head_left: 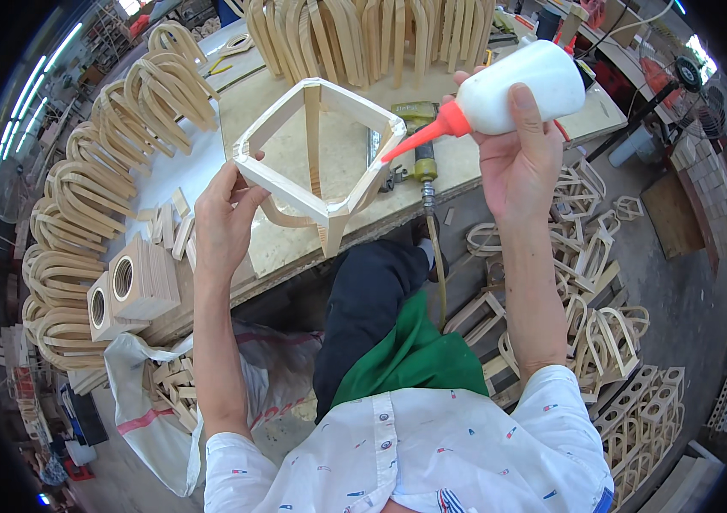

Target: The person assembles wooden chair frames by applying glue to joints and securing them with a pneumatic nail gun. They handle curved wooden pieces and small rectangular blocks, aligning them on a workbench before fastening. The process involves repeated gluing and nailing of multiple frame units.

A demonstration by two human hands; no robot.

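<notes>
My left hand pinches the left corner of a pale wooden frame, a four-sided top rim with curved legs below, held tilted above the bench. In my right hand is a white glue bottle with a red-orange nozzle, tipped sideways. Its nozzle tip meets the frame's right corner, or hovers just by it; I cannot tell whether glue is coming out. Behind that corner a green pneumatic nail gun lies on the bench, its hose hanging over the front edge.
Bent wooden strips stand in rows along the bench's back and left. Wooden blocks with round holes sit at the left edge near small offcuts. A white sack of wood scraps is below. Wooden frames pile up on the right floor.
</notes>
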